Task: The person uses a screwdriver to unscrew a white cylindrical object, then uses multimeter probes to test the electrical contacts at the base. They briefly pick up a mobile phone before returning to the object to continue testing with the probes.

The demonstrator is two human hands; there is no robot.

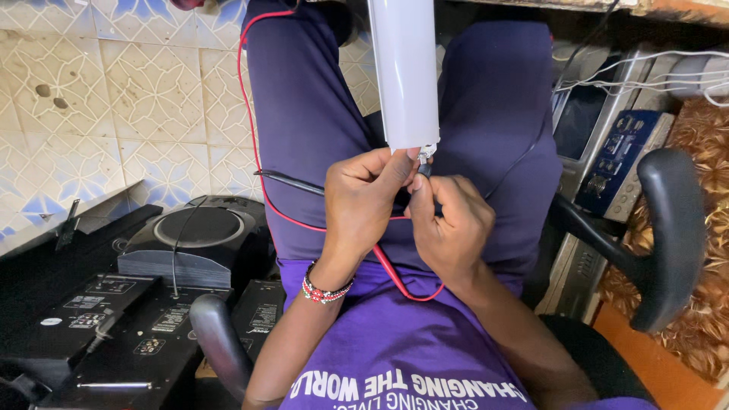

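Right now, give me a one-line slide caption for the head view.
Seated person's left hand and right hand pinch the wired end of a white tube, red wire trailing across the lap.

Left hand [363, 199] and right hand [449, 222] together over lap, fingertips pinched, touching

The white tube [405, 72] is running off the top edge; fingertips [416, 171] are hiding what is possibly a small connector.

Black speaker [201, 231] left; blue panel device [623, 163] right; tiled floor [114, 99].
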